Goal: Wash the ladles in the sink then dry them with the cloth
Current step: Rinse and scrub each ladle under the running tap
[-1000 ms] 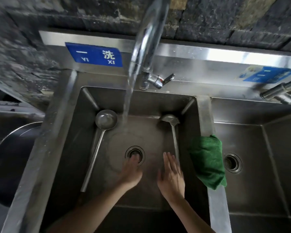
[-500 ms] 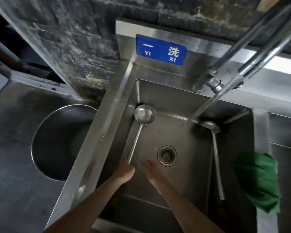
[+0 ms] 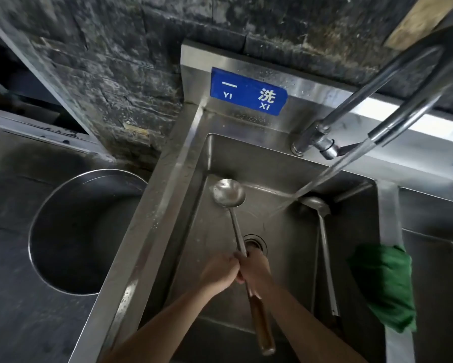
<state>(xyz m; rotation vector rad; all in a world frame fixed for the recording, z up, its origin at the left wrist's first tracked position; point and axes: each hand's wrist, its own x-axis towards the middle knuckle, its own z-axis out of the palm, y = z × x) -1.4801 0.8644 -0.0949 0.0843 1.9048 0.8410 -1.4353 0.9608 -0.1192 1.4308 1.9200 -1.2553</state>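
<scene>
The ladle [image 3: 235, 226] is gripped mid-shaft by both hands, left hand [image 3: 220, 271] and right hand [image 3: 255, 268] curled round it. Its long axis runs away from the fingers, bowl farthest, left of the water stream [image 3: 322, 179].

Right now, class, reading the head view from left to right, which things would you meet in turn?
Round basin → ladle held by both hands → second ladle lying in the sink → green cloth draped on the divider.

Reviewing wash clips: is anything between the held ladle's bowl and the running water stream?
Nothing visible. Both hands, left hand and right hand, grip the ladle handle; bare sink floor separates its bowl from the water stream.
</scene>
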